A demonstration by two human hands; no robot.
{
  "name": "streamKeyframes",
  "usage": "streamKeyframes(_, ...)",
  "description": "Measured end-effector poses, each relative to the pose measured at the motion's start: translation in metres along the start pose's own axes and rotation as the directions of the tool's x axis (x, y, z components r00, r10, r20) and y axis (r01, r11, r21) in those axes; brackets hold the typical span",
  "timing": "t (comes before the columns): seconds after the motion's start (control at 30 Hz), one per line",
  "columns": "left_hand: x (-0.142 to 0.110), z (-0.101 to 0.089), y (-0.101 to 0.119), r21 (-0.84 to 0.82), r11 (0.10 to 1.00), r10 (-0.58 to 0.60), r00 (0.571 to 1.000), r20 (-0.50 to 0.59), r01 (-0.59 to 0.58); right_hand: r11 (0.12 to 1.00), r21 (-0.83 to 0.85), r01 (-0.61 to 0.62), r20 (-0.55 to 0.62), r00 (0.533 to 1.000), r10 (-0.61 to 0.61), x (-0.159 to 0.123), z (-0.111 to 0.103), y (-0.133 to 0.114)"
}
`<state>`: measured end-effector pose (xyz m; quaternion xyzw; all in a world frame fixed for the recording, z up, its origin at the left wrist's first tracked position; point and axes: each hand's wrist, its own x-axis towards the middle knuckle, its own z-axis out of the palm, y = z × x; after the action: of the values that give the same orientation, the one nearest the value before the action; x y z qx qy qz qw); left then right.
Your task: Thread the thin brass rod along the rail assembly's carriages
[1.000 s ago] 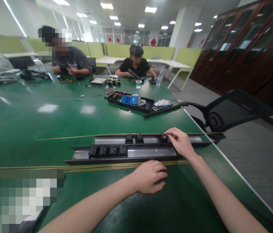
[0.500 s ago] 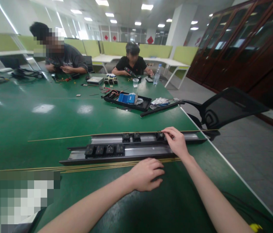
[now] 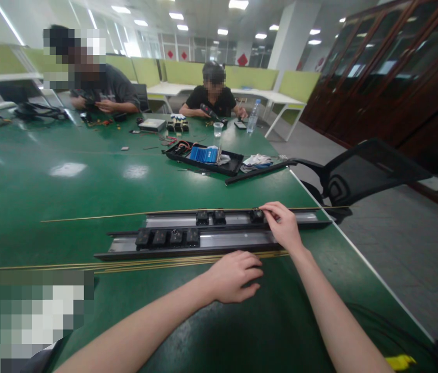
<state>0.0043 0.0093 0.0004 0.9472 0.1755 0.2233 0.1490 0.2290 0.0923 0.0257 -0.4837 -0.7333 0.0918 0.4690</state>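
Two black rails with silver inner channels lie side by side: the near rail (image 3: pixel 238 241) and the far rail (image 3: pixel 236 221). Several small black blocks (image 3: pixel 159 238) sit in a row at the near rail's left part. In the far rail are two blocks (image 3: pixel 219 217) and, farther right, another black block (image 3: pixel 256 215). A thin brass-coloured rod (image 3: pixel 98 216) runs along the far rail's back edge. My right hand (image 3: pixel 284 228) is closed, its fingertips pinching this rod beside the right block. My left hand (image 3: pixel 234 277) rests on the table, fingers apart and slightly bent, beside several more rods (image 3: pixel 137 266).
Beyond the rails, a black tray (image 3: pixel 230 165) holds a blue object (image 3: pixel 204 154); a cloth (image 3: pixel 256 162) lies beside it. A black mesh chair (image 3: pixel 370 168) stands at the right edge. Two people sit across the green table (image 3: pixel 98 181), near a plastic bottle (image 3: pixel 253 116) and cup (image 3: pixel 217 129).
The camera view has shifted slightly. Both hands, the rod and the blocks keep practically the same places on the table.
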Motion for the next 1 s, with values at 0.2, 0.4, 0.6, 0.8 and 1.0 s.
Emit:
streamKeyframes(0.2,0.0014,-0.0016,0.0013,-0.012,1.000,-0.001,1.000,-0.005,0.000,0.999,-0.023,0.040,0.000,0.999,-0.040,0.0001,-0.0025,0.0001)
streamKeyframes(0.4,0.0015,-0.0018,0.0019,-0.011,1.000,-0.006,1.000,-0.010,0.006,0.998,-0.033,0.055,-0.001,0.998,-0.055,-0.0001,-0.0030,0.0027)
streamKeyframes(0.6,0.0014,-0.0003,0.0007,-0.012,1.000,0.002,1.000,-0.016,-0.002,0.998,-0.019,0.058,-0.008,0.998,-0.058,0.0007,-0.0019,0.0034)
streamKeyframes(0.8,0.0003,0.0022,-0.0002,-0.016,1.000,0.001,1.000,-0.024,-0.001,0.999,-0.025,0.038,-0.020,0.999,-0.038,-0.0004,-0.0010,0.0035)
streamKeyframes(1.0,0.0000,0.0023,-0.0001,-0.019,1.000,0.001,1.000,-0.023,-0.001,0.999,-0.033,-0.014,-0.060,0.998,0.012,-0.0017,-0.0002,0.0011)
